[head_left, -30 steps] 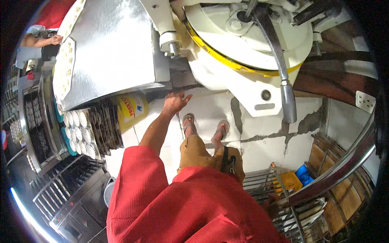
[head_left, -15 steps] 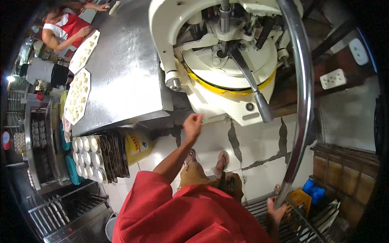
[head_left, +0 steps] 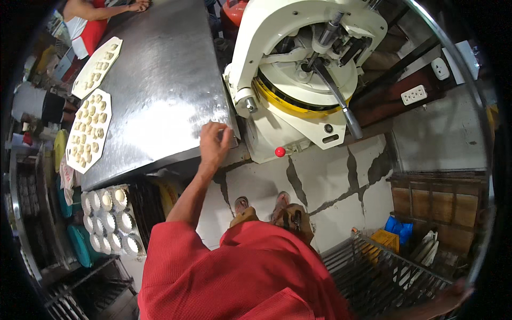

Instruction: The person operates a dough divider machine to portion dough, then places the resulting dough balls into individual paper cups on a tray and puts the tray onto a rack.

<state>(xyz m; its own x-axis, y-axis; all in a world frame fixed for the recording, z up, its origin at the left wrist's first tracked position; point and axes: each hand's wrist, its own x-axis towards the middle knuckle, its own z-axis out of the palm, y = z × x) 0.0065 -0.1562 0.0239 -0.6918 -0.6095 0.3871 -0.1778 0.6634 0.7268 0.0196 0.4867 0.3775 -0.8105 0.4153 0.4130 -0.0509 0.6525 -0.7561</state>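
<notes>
A cream-coloured dough divider (head_left: 254, 137) stands ahead, with a round head, a yellow ring (head_left: 290, 106) and a short grey-gripped handle (head_left: 338, 98). At the lower right, in dim light, my right hand (head_left: 453, 298) is wrapped round the end of a long, curved metal lever (head_left: 488, 160). My left hand (head_left: 216, 143) is over the near right corner of the steel table (head_left: 160, 80), fingers loosely curled and holding nothing. Whether it touches the steel I cannot tell. A red knob (head_left: 280, 152) sticks out at the divider's base, to the right of that hand.
Two white boards (head_left: 98, 154) with dough pieces lie along the table's left side. Below them stands a tray of round fluted tins (head_left: 106, 218). A person in red and white (head_left: 90, 26) works at the far left. A dark metal rack (head_left: 373, 266) and yellow crate (head_left: 385, 242) are lower right.
My left hand has moved left and up, away from the divider's base, uncovering the red knob. My right hand and the lever have swung outward to the right. The view has shifted too.
</notes>
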